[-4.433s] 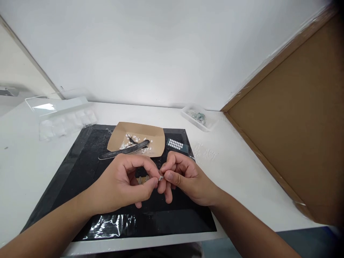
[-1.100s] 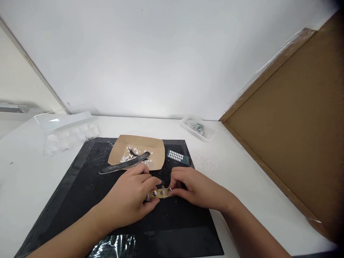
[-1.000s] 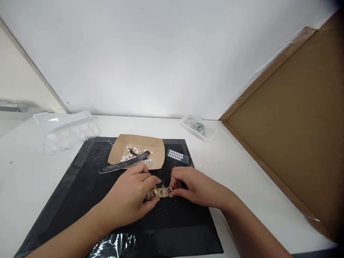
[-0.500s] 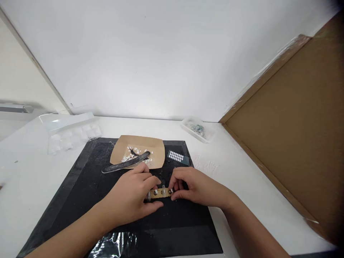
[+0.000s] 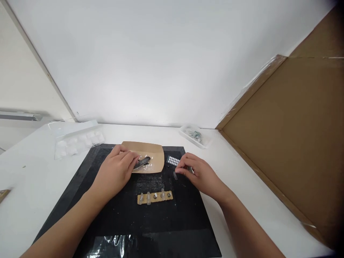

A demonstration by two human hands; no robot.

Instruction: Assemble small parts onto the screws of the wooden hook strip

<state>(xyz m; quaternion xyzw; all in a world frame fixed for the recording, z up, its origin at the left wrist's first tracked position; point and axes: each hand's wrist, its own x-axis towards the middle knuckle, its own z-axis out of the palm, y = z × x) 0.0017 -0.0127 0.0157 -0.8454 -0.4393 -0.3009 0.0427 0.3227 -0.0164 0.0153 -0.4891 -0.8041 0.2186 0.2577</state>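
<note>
We see both forearms reaching forward over a black mat (image 5: 80,200) on a white desk (image 5: 24,200). Our left hand (image 5: 115,171) lies palm down with fingers curled over the near end of a dark, curved nail file (image 5: 142,162), which rests across a shallow brown paper tray (image 5: 153,154) scattered with small white chips. Whether the fingers grip the file or only rest on it, we cannot tell. Our right hand (image 5: 197,173) hovers low over the mat, thumb and forefinger pinched together on a small clear nail tip (image 5: 175,175), beside a dark sticker sheet (image 5: 173,161) printed with white dots.

Between and nearer than the hands, a thin tan wooden strip (image 5: 155,197) lies flat on the mat, carrying a row of small clear tips standing on it. Neither hand touches it.

Half a second ago both hands were closed on that strip, one at each end; now they have let go and moved away, the left to the tray, the right toward the sticker sheet.

A clear plastic compartment box (image 5: 76,139) sits at the far left, and a small clear dish (image 5: 195,135) at the far right.
</note>
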